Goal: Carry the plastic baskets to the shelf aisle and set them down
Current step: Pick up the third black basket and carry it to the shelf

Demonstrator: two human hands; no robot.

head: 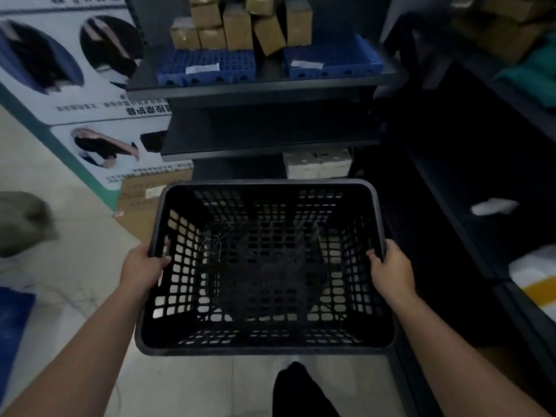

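Shelf aisle (264, 88) ahead; L hand (144, 267) & R hand (391, 266) grasping black basket (264, 347) rims.

Black plastic basket (264, 266) held above pale floor (75, 236); left hand (143, 269) and right hand (391, 270) gripped opposite rims. Dark shelf (264, 88) ahead carried blue trays (207, 67).

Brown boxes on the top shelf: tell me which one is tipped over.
The brown box right of centre, between the two blue trays. It leans diagonally with its open end facing down; the others stand upright.
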